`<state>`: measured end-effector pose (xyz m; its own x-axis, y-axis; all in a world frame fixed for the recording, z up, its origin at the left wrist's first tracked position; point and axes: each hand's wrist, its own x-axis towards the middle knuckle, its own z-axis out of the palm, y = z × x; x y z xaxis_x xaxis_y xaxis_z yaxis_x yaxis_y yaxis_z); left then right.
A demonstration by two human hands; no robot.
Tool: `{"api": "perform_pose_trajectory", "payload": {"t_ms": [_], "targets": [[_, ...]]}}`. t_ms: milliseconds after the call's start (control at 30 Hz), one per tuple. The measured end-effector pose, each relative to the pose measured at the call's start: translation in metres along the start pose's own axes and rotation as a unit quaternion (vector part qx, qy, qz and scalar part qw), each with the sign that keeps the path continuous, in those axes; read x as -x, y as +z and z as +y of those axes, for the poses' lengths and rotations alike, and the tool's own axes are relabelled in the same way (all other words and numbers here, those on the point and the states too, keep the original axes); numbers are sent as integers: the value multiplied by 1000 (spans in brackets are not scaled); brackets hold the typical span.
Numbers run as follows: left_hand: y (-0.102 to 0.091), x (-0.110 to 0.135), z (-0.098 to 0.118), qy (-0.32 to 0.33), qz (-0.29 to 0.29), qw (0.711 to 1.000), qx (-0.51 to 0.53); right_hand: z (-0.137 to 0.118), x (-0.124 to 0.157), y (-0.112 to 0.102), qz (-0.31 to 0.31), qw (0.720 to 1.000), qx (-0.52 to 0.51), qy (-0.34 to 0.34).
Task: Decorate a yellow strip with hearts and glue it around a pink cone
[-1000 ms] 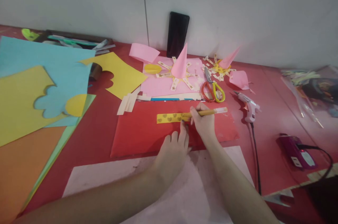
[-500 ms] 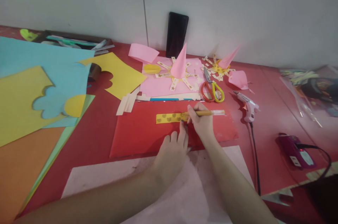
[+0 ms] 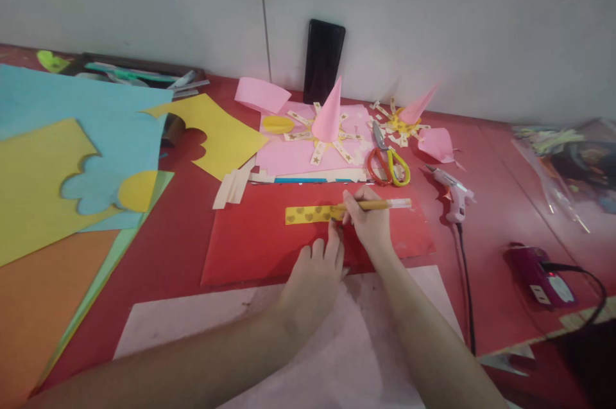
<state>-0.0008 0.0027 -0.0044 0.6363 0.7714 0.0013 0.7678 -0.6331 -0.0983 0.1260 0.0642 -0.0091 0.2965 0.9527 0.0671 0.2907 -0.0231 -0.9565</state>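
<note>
A yellow paper strip [image 3: 308, 214] marked with small hearts lies on a red paper sheet [image 3: 255, 242]. My right hand [image 3: 368, 223] is closed round a gold pen [image 3: 385, 205], whose tip rests at the strip's right end. My left hand [image 3: 315, 277] lies on the red sheet just below the strip. Its fingers are stretched out, and the fingertips press near the strip's right end.
Beyond the red sheet stand pink paper cones [image 3: 328, 120] on pink paper, with orange-and-yellow scissors [image 3: 387, 162] and a glue gun [image 3: 452, 194] to the right. Large blue, yellow and orange sheets [image 3: 72, 158] cover the left. A black phone [image 3: 324, 62] leans on the wall. A magenta device [image 3: 539, 277] sits far right.
Almost nothing has moved. My right hand and the pen shifted very slightly along the strip; my left hand stays in place.
</note>
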Motion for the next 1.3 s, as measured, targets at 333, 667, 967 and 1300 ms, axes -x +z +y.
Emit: {"api": "perform_pose_trajectory", "payload": {"t_ms": [333, 667, 967, 1300], "targets": [[-2, -2, 0, 17, 10, 998, -65, -2, 0, 1, 25, 999, -13, 24], [-1, 0, 0, 17, 12, 997, -72, -4, 1, -1, 93, 995, -14, 11], [-2, 1, -1, 12, 3, 996, -87, -4, 6, -10, 143, 990, -9, 14], [-4, 0, 0, -8, -15, 997, -78, -11, 9, -10, 142, 986, -71, 48]]}}
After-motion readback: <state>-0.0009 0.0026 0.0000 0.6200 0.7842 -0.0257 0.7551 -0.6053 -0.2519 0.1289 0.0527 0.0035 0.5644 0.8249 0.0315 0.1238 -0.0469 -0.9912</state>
